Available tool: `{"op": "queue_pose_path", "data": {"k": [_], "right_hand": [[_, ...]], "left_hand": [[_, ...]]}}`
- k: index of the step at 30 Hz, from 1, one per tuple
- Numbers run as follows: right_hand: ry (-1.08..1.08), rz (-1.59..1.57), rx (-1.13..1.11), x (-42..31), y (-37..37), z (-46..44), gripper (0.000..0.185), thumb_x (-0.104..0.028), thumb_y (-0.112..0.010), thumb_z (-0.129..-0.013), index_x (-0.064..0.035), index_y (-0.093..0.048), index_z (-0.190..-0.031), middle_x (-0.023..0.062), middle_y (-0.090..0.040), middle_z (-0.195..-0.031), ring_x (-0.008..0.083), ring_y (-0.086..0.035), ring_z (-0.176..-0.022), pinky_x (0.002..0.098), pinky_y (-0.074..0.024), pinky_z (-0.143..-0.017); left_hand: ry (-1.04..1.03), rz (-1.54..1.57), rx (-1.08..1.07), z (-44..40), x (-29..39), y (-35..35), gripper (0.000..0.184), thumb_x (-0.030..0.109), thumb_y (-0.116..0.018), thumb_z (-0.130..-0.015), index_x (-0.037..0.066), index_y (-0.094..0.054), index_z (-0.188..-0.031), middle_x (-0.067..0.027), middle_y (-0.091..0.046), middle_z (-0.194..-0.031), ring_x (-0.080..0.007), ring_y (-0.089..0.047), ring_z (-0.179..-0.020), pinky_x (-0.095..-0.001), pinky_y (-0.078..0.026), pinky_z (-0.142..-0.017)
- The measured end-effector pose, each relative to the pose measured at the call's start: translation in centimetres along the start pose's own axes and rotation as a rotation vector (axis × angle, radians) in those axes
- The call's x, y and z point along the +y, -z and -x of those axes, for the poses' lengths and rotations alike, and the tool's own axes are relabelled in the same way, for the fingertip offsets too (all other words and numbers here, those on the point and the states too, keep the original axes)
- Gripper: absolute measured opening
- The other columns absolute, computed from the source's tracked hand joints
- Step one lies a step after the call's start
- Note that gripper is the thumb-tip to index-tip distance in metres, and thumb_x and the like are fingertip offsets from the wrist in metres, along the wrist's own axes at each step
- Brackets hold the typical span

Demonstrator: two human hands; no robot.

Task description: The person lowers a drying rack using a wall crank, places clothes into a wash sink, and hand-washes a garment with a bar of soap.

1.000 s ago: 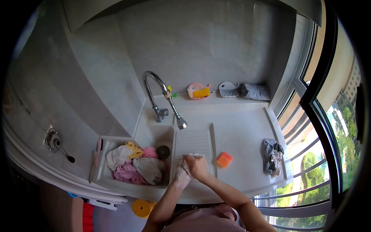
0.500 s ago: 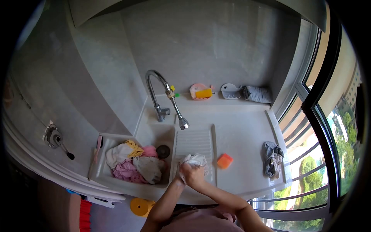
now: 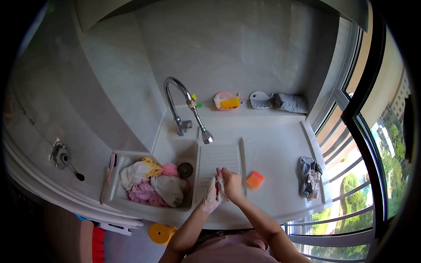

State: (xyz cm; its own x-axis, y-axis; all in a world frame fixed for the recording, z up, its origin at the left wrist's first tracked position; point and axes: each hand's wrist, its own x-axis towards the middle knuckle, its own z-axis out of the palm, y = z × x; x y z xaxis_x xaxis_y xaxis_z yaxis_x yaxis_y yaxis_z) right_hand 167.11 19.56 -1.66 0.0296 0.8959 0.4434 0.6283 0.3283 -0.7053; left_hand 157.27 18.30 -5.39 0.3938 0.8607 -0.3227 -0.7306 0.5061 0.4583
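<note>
A wet white cloth (image 3: 211, 204) is bunched between my hands above the ribbed washboard (image 3: 220, 155). It wraps over my left hand (image 3: 213, 192) and hangs down near that wrist. The left fingers are partly covered but look closed on the fabric. My right hand (image 3: 232, 182) is closed around the other part of the cloth, close against the left. To the right of my hands lies an orange-red block, perhaps soap (image 3: 255, 179).
Left of the washboard, the sink basin (image 3: 193, 151) holds white, pink and yellow laundry (image 3: 149, 193) under a chrome faucet (image 3: 177, 101). Grey clothing (image 3: 310, 177) lies at the right edge. Two whale-shaped dishes, one pink (image 3: 223, 100) and one grey (image 3: 261, 100), stand on the back ledge beside rolled grey fabric (image 3: 290, 103).
My hands have shifted from clasped together over the bunched cloth to side by side. The right hand moved up and right, and the cloth now covers more of the left hand and wrist.
</note>
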Motion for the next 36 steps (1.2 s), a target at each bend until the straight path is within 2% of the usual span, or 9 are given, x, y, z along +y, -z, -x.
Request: {"op": "queue_pose_path", "data": {"k": [6, 13, 16, 20, 26, 28, 30, 32, 36], "right_hand": [[-0.867, -1.203, 0.002, 1.3, 2.1, -0.3, 0.026, -0.030, -0.057, -0.089, -0.0058, -0.058, -0.081, -0.0028, -0.057, -0.075, 0.0095, -0.055, -0.071, 0.0272, -0.0432, -0.061], [-0.310, -0.615, -0.077, 0.8, 0.4, 0.2, 0.026, -0.025, -0.059, -0.087, -0.0005, -0.055, -0.078, 0.0104, -0.055, -0.062, 0.0156, -0.053, -0.055, 0.0319, -0.0422, -0.050], [0.206, -0.115, -0.093, -4.6, 0.5, 2.4, 0.026, -0.028, -0.059, -0.084, -0.0049, -0.055, -0.073, 0.0174, -0.057, -0.059, 0.0368, -0.057, -0.055, 0.0404, -0.0455, -0.051], [0.017, -0.061, 0.079, -0.8, -0.8, -1.4, 0.030, -0.025, -0.060, -0.084, -0.0043, -0.057, -0.062, 0.0160, -0.054, -0.051, 0.0351, -0.054, -0.048, 0.0402, -0.0446, -0.049], [0.423, -0.007, 0.106, -3.0, -1.1, 2.0, 0.023, -0.020, -0.055, -0.083, -0.0040, -0.055, -0.066, 0.0194, -0.053, -0.056, 0.0390, -0.054, -0.051, 0.0452, -0.0423, -0.048], [0.166, 0.020, -0.024, -0.8, -1.5, 0.4, 0.020, -0.018, -0.056, -0.081, -0.0044, -0.055, -0.066, 0.0195, -0.055, -0.057, 0.0388, -0.055, -0.053, 0.0453, -0.0427, -0.050], [0.087, -0.008, 0.035, 0.1, -1.5, -0.4, 0.018, -0.018, -0.057, -0.079, -0.0054, -0.055, -0.066, 0.0189, -0.055, -0.057, 0.0386, -0.056, -0.054, 0.0452, -0.0426, -0.050], [0.080, 0.016, 0.063, -0.9, -1.1, 0.3, 0.015, -0.017, -0.058, -0.078, -0.0061, -0.056, -0.067, 0.0176, -0.055, -0.056, 0.0377, -0.056, -0.053, 0.0448, -0.0426, -0.049], [0.350, 0.014, 0.044, -1.3, -1.7, 1.9, 0.018, -0.018, -0.061, -0.079, -0.0072, -0.055, -0.066, 0.0159, -0.052, -0.054, 0.0359, -0.055, -0.051, 0.0440, -0.0416, -0.049]], "left_hand": [[-0.244, -0.376, -0.132, 1.0, 2.3, -1.1, 0.014, 0.022, -0.052, -0.092, 0.009, -0.055, -0.088, 0.0025, -0.053, -0.078, -0.0073, -0.053, -0.075, -0.0205, -0.042, -0.068], [-0.335, -0.321, 0.406, -0.1, 1.5, -0.9, 0.016, 0.023, -0.055, -0.090, 0.009, -0.056, -0.098, -0.0028, -0.059, -0.089, -0.0101, -0.057, -0.084, -0.0249, -0.047, -0.072], [0.021, 0.061, -0.251, -1.0, 1.6, 1.3, 0.034, 0.045, -0.047, -0.092, 0.011, -0.050, -0.096, 0.0020, -0.054, -0.084, -0.0098, -0.054, -0.080, -0.0258, -0.045, -0.066], [-0.354, -0.948, 0.233, 2.2, 1.9, -5.5, 0.036, 0.040, -0.040, -0.095, 0.007, -0.054, -0.102, -0.0041, -0.058, -0.098, -0.0169, -0.054, -0.091, -0.0304, -0.045, -0.079], [0.110, -0.020, -0.345, 1.2, 2.3, -1.6, 0.043, 0.040, -0.033, -0.098, 0.004, -0.051, -0.112, -0.0056, -0.056, -0.099, -0.0165, -0.052, -0.094, -0.0282, -0.043, -0.082], [-0.210, -0.126, -0.243, -1.2, 0.8, 3.4, 0.041, 0.035, -0.032, -0.099, 0.003, -0.050, -0.116, -0.0062, -0.055, -0.100, -0.0184, -0.053, -0.095, -0.0297, -0.043, -0.083], [-0.457, -1.473, 0.102, 3.0, 2.2, -4.2, 0.046, 0.034, -0.032, -0.099, 0.005, -0.036, -0.134, -0.0060, -0.053, -0.113, -0.0185, -0.052, -0.105, -0.0315, -0.041, -0.089], [-0.225, -0.214, 0.182, 0.8, 0.9, -2.1, 0.037, 0.037, -0.039, -0.097, 0.007, -0.057, -0.108, -0.0003, -0.057, -0.095, -0.0120, -0.054, -0.090, -0.0245, -0.043, -0.079], [-0.258, -0.125, -0.069, 1.4, 0.7, -0.9, 0.034, 0.037, -0.041, -0.095, 0.008, -0.057, -0.103, -0.0016, -0.059, -0.095, -0.0128, -0.055, -0.089, -0.0245, -0.044, -0.077]]}}
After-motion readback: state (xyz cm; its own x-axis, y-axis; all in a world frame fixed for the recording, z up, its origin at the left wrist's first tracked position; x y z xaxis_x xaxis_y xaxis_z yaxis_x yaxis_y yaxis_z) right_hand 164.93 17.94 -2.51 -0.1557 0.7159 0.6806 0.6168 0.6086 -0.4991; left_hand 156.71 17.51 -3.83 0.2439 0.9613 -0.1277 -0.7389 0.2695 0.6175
